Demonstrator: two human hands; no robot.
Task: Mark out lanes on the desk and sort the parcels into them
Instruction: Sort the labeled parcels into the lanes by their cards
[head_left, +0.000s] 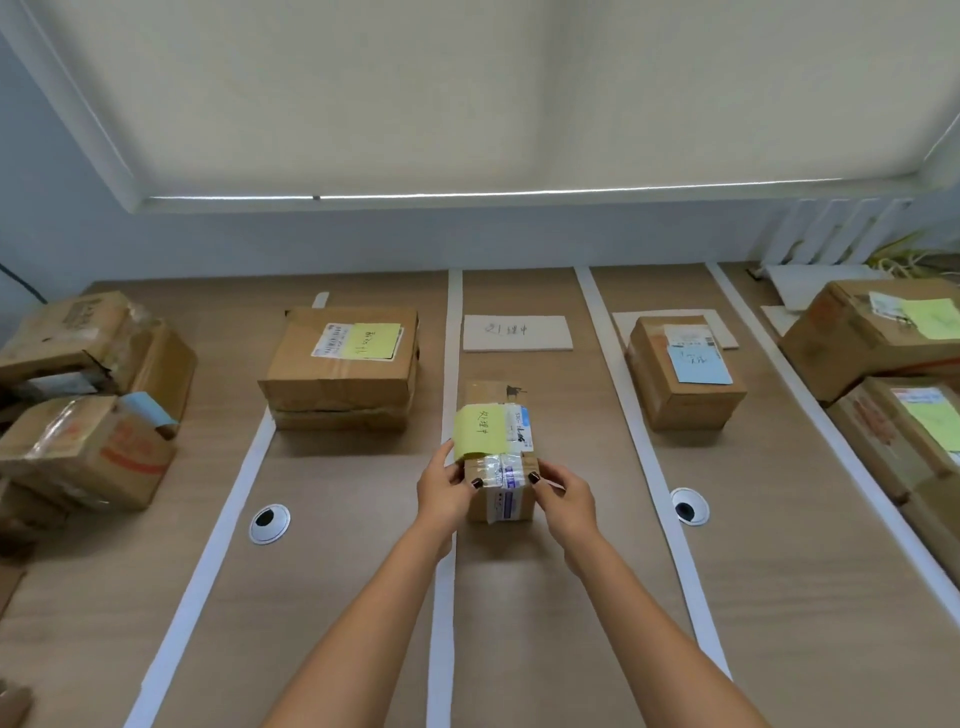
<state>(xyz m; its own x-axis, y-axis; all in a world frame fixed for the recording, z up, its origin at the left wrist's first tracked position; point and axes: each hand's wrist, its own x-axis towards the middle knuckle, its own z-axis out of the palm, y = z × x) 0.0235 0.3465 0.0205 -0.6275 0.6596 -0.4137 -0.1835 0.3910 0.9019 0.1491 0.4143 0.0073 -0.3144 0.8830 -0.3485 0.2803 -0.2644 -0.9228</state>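
Observation:
A small cardboard parcel (496, 415) with a yellow note on top sits in the middle lane of the wooden desk (571, 597). My left hand (441, 491) grips its near left corner and my right hand (563, 496) grips its near right corner. White tape strips (618, 374) run front to back and divide the desk into lanes. A white label card (517, 332) lies at the far end of the middle lane. A large parcel (340, 364) with a yellow note stands in the lane to the left. A parcel (683, 371) with a blue note stands in the lane to the right.
Several worn boxes (85, 415) are piled at the desk's left edge. Two more boxes (878, 332) with yellow-green notes stand at the far right. Round cable grommets (269, 524) (689, 506) sit in the desk surface. A closed blind covers the window behind.

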